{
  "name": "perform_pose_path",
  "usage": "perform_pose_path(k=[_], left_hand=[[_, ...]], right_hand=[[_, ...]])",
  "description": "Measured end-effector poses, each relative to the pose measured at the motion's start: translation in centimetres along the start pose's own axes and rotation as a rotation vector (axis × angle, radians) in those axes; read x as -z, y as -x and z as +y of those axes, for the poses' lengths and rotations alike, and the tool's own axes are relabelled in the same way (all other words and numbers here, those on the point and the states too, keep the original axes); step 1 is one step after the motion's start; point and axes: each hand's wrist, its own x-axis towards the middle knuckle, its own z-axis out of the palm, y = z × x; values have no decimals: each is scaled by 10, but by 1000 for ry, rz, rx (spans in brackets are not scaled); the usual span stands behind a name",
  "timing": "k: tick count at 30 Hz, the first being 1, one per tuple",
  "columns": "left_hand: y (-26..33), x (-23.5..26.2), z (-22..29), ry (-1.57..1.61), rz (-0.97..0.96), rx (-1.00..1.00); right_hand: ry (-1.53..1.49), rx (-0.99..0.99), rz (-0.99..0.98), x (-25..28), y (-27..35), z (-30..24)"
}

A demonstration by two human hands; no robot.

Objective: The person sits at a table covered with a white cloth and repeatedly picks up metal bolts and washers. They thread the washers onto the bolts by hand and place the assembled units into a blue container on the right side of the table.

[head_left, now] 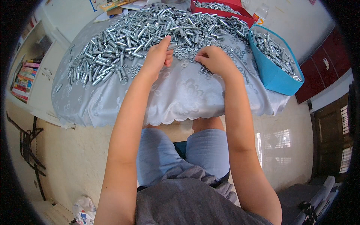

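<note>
My left hand [156,58] is raised over the near edge of a heap of silvery expansion bolts [127,37]. Its fingers are curled and the thumb points up; a short metal bolt [171,47] shows between thumb and fingers, partly hidden. To the right, my right hand [216,62] is bent down with thumb and forefinger pinched together just above the cloth. What sits in that pinch, if anything, is too small to make out. Loose nuts and washers [183,55] lie scattered between the hands, with more nuts [204,70] under the right hand.
A pale patterned tablecloth [180,101] with a scalloped edge covers the table. On the right stands a blue bin [277,77] full of bolts. Behind are a red box [245,18] holding more metal parts and a clear bottle [260,15]. My knees are under the table edge.
</note>
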Motion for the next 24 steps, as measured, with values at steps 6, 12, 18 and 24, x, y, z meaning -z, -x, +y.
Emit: perform_pose_path(k=[6, 12, 18, 24], left_hand=[[2, -4, 3, -29, 36, 25], [2, -3, 2, -28, 27, 24], [-1, -3, -2, -75, 55, 47], [6, -9, 2, -93, 7, 43]], right_hand=[[35, 32, 25, -6, -4, 7], [46, 124, 103, -8, -4, 4], [-629, 157, 152, -11, -7, -23], [-794, 125, 51, -5, -5, -34]])
